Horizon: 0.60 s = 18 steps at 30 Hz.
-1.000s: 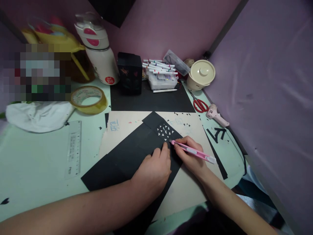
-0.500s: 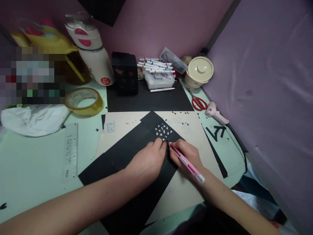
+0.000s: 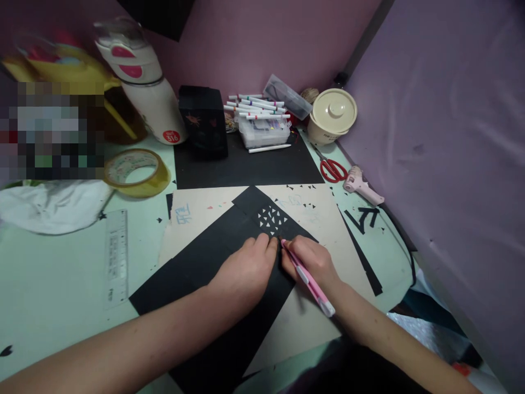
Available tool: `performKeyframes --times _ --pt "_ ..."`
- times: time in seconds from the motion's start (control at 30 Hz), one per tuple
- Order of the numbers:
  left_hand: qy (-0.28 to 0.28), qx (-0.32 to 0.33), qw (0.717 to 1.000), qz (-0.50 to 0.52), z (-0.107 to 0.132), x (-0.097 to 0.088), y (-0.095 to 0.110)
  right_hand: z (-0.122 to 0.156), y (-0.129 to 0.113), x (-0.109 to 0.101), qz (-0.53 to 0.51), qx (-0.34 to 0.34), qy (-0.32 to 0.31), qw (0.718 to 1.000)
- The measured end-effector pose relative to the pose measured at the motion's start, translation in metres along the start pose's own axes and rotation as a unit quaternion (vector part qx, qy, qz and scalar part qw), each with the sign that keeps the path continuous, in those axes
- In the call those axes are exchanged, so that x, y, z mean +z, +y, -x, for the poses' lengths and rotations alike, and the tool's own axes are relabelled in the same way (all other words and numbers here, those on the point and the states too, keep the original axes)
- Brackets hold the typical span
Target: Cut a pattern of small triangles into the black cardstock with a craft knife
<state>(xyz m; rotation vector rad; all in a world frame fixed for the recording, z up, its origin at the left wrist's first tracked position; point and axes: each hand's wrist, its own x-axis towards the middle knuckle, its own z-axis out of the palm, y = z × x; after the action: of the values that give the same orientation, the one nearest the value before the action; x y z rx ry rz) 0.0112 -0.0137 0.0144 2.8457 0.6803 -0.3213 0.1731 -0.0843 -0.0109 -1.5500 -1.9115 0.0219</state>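
Head view: The right hand (image 3: 314,262) grips a pink craft knife (image 3: 307,276), fingers closed around the slim plastic barrel, which slants from its tip toward the person's lower right. Matte black card (image 3: 197,284) lies beneath both hands, its small white triangles (image 3: 271,219) sharp-cornered and clustered just beyond the fingertips. The left hand (image 3: 246,268), nearer them of the 2, rests on the card, fingers loosely extended, grasping nothing visible. A pale, smooth board (image 3: 303,323) lies underneath.

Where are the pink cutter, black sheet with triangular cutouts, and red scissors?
Pink cutter (image 3: 308,279), head view: middle of the handle.
Black sheet (image 3: 197,262), head view: uncut area.
Red scissors (image 3: 333,169), head view: the handles.
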Motion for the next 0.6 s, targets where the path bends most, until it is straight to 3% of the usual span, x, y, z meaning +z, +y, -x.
performKeyframes --times 0.33,0.6 --pt "0.036 -0.019 0.999 0.02 0.0004 0.0014 0.0001 0.0025 -0.0016 -0.0031 0.009 -0.003 -0.008 1.0" --pt "0.011 -0.023 0.999 0.029 0.0003 -0.0017 -0.0005 0.0048 -0.0014 -0.0041 0.012 -0.003 -0.014 1.0"
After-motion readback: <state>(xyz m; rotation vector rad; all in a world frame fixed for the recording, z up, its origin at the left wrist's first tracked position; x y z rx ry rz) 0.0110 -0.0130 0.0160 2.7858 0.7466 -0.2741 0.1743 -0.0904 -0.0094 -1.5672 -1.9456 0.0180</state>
